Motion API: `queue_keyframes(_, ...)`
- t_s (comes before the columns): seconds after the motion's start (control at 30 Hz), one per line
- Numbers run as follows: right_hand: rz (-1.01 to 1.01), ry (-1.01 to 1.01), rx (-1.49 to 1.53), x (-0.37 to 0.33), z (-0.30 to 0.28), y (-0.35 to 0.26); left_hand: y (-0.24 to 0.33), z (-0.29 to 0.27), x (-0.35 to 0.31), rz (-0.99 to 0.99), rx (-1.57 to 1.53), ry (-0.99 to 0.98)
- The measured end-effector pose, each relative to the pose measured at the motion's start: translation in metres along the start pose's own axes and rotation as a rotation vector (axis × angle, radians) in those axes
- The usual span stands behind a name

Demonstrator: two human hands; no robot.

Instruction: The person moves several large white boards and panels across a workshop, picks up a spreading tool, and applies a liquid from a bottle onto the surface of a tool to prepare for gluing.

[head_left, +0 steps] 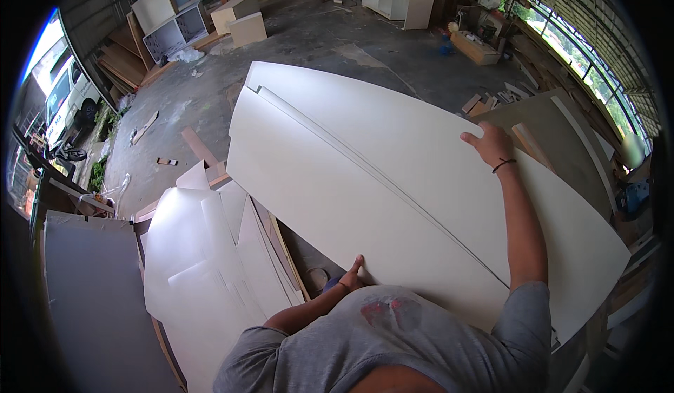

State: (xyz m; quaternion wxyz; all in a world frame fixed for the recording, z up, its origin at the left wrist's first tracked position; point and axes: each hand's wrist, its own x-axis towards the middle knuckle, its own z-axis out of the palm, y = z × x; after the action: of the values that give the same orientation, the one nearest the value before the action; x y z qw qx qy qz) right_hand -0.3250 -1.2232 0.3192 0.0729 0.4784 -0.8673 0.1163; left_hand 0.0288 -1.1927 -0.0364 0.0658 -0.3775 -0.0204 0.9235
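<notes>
A large white panel [337,203] stretches in front of me from upper left to lower right. Along its length runs a narrow raised strip or seam [365,165]; whether this is one board or two laid together I cannot tell. My left hand [352,275] grips the near edge, thumb up along the side and fingers hidden beneath. My right hand [491,146] holds the far edge, its thumb lying on the white face and its fingers curled over the rim, mostly out of sight.
Several white sheets [203,266] lie stacked at my left, beside a grey panel [105,302]. Wood scraps [481,103] and boards lean at the right. Cabinets [397,0] and boxes [239,21] stand across the concrete floor [309,56]. A white vehicle [67,101] is outside.
</notes>
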Motion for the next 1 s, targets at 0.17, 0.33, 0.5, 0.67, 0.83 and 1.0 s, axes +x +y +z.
queue_keyframes(0.17, -0.120, -0.041, 0.004, 0.072, 0.028, -0.057, 0.047, 0.002, -0.024, 0.044, -0.071, -0.072)
queue_keyframes(0.33, -0.157, -0.010, 0.032, 0.130, 0.058, -0.123, 0.118, -0.010, -0.039, 0.072, -0.098, -0.036)
queue_keyframes(0.5, -0.141, -0.007, -0.002, 0.206, 0.079, -0.195, 0.216, -0.031, -0.064, 0.061, -0.105, 0.007)
queue_keyframes(0.67, -0.159, 0.027, -0.078, 0.274, 0.082, -0.274, 0.320, -0.013, -0.103, 0.201, -0.037, -0.001)
queue_keyframes(0.83, -0.183, 0.043, -0.027, 0.346, 0.090, -0.329, 0.400, -0.011, -0.122, 0.125, 0.069, -0.011)
queue_keyframes(1.0, -0.193, 0.071, 0.007, 0.430, 0.127, -0.360, 0.492, -0.011, -0.118, 0.155, 0.153, 0.039)
